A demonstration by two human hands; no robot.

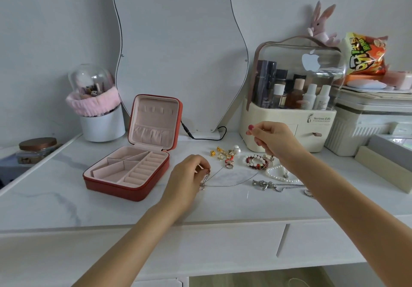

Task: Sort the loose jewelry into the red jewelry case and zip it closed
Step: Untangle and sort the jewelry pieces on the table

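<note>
The red jewelry case (133,188) lies open on the white vanity top, its pink compartments holding nothing I can see and its lid upright. My left hand (189,177) pinches the pendant end of a thin silver necklace (231,184) just right of the case. My right hand (274,139) is raised above the pile and pinches the other end of the fine chain. Loose pieces lie between and behind the hands: gold earrings and rings (225,155), a red-and-white bead bracelet (256,161), a pearl bracelet (278,173) and a chunky silver chain (274,186).
A wavy mirror (178,48) leans against the wall behind the case, its black cable (200,136) trailing on the top. A cream cosmetics organizer (287,117) stands at the right, a white brush cup (100,126) at the left, a glass jar (36,149) far left.
</note>
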